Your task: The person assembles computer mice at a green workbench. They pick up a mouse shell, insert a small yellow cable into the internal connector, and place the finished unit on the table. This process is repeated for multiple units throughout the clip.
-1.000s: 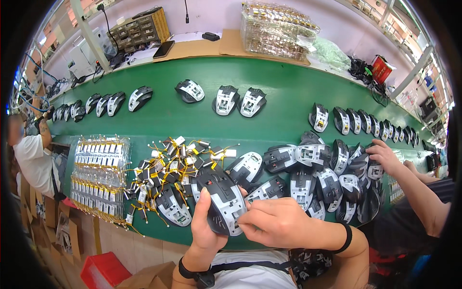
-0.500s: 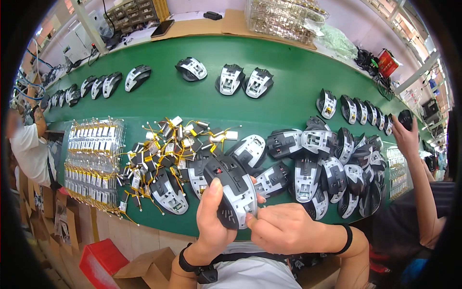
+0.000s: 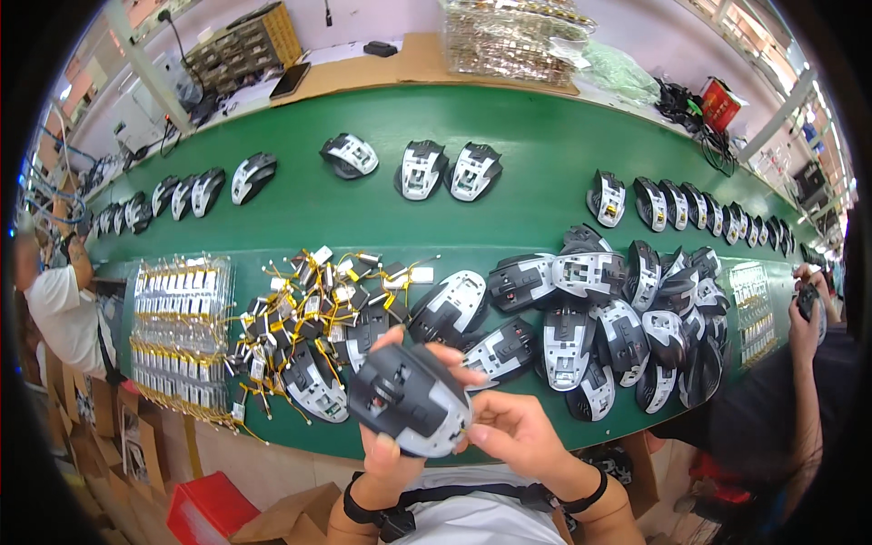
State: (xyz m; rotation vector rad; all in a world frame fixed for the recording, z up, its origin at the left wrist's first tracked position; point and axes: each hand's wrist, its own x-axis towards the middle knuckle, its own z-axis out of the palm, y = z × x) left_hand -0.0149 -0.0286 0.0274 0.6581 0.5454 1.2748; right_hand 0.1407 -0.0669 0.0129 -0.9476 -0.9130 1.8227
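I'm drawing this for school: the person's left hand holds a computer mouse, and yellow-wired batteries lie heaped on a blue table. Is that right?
Not quite: the table is green, as the head view shows. The rest is right: the left hand holds a computer mouse, and yellow-wired batteries lie heaped on the table.

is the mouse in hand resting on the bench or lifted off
Lifted off the bench: the left hand grips the mouse from both sides.
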